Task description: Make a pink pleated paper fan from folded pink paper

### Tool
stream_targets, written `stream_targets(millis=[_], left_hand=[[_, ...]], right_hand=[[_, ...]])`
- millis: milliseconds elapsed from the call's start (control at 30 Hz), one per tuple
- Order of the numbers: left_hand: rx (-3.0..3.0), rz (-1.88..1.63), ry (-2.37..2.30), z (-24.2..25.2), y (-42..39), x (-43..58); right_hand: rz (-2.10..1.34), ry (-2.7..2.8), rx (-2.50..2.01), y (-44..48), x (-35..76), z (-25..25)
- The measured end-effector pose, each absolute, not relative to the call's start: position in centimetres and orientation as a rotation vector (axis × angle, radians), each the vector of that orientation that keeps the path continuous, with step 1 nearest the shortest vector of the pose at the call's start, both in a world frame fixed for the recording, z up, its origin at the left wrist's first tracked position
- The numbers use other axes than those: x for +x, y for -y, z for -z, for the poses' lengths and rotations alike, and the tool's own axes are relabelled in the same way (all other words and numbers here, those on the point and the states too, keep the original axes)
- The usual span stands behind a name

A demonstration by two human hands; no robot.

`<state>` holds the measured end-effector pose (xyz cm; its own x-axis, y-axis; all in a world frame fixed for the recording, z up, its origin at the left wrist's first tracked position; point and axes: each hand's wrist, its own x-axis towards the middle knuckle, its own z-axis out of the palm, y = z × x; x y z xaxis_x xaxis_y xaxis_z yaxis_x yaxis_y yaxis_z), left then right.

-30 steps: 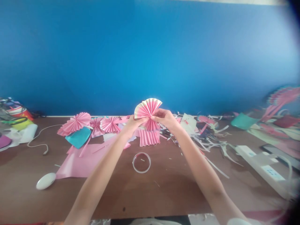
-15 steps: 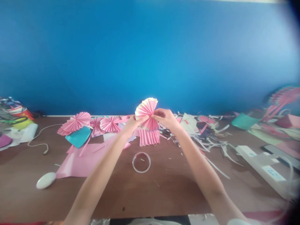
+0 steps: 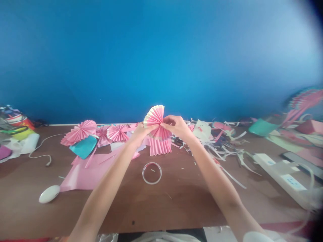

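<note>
A pleated pink paper fan (image 3: 154, 117) with pale edges is held up above the table, its folds spread from a pinched centre. My left hand (image 3: 142, 132) is closed on its left and lower side. From the right, my right hand (image 3: 175, 126) pinches it near the centre with thumb and forefinger. Just below the hands lies a pleated pink strip (image 3: 160, 147). A clear ring (image 3: 151, 173) rests on the table nearer to me.
Pink fans (image 3: 118, 133), a teal piece (image 3: 83, 147) and pink sheets (image 3: 84, 173) lie left, beside a white mouse (image 3: 49, 194). Paper scraps (image 3: 224, 144), a power strip (image 3: 280, 176) and a phone (image 3: 301, 164) are right. A blue wall (image 3: 161, 60) stands behind.
The held fan has shifted slightly left and its upper right edge has drawn in, so it looks narrower. Both hands keep their grip.
</note>
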<state>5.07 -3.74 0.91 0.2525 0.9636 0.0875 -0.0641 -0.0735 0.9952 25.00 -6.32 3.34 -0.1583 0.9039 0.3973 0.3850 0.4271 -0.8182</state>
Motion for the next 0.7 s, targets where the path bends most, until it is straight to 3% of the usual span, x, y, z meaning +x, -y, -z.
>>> stream_targets(millis=[233,367,533,700], left_hand=[[1.352,-1.154,-1.008,-0.5,3.0,4.6],[1.318,-1.204,-1.125,-0.3,2.6,3.8],[1.31,-1.183,-1.124,-0.4,2.3,3.4],[1.33,-1.133,-1.054,-0.6,2.4,3.7]], right_hand=[[-0.565,1.785,-1.21,5.9,26.9,-3.7],[-0.336,2.225,-1.834,5.4,29.1,-2.9],[-0.53,2.35,-2.211,4.2,31.6,0.3],[-0.665,2.513,-2.041,4.6,32.8,2.3]])
